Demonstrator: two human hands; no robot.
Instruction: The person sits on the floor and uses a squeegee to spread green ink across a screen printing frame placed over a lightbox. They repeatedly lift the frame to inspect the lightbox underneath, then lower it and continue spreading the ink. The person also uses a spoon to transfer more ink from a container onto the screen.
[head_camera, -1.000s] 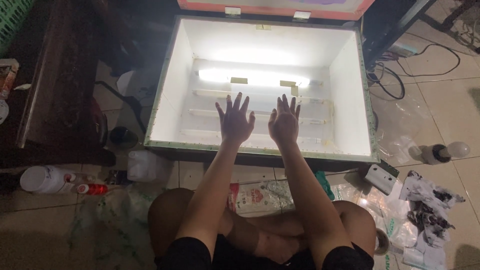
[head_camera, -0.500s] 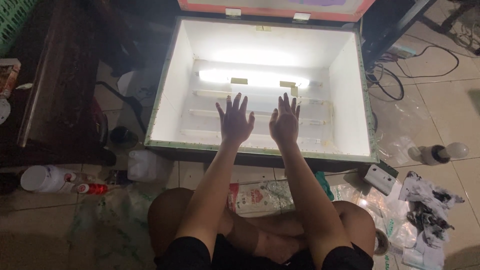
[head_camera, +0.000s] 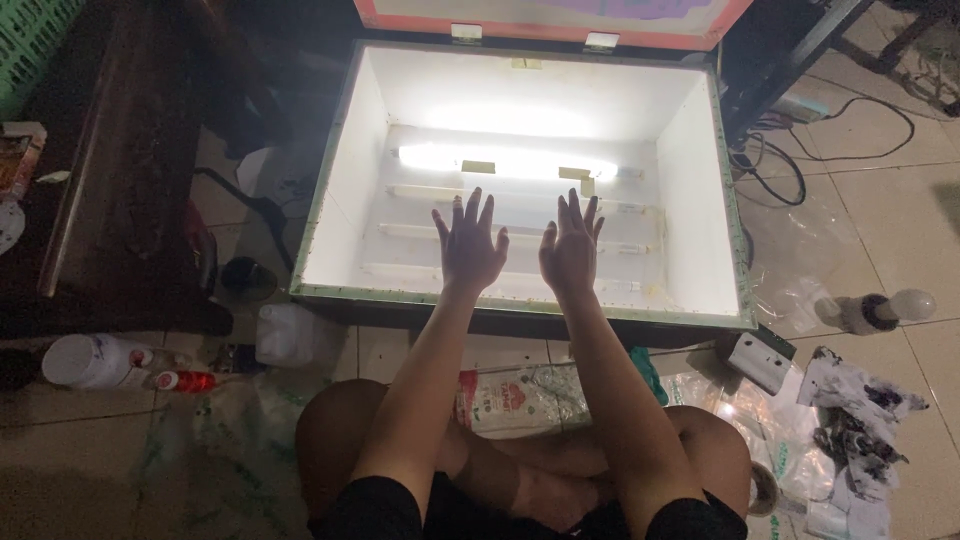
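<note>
Light box (head_camera: 700, 180): white, open-topped, on the floor just beyond the crossed legs; long axis left–right, lit tube (head_camera: 510, 162) along its far side. Left hand (head_camera: 470, 250) and right hand (head_camera: 570, 255): side by side over the near-centre, fingers spread, palms down, holding nothing; contact with any pane cannot be told. Both equally near. Left: bottles (head_camera: 95, 362). Right: crumpled papers (head_camera: 850, 420), cables (head_camera: 850, 140).

Left hand (head_camera: 470, 250), right hand (head_camera: 570, 252) outstretched, fingers spread, palms down.
</note>
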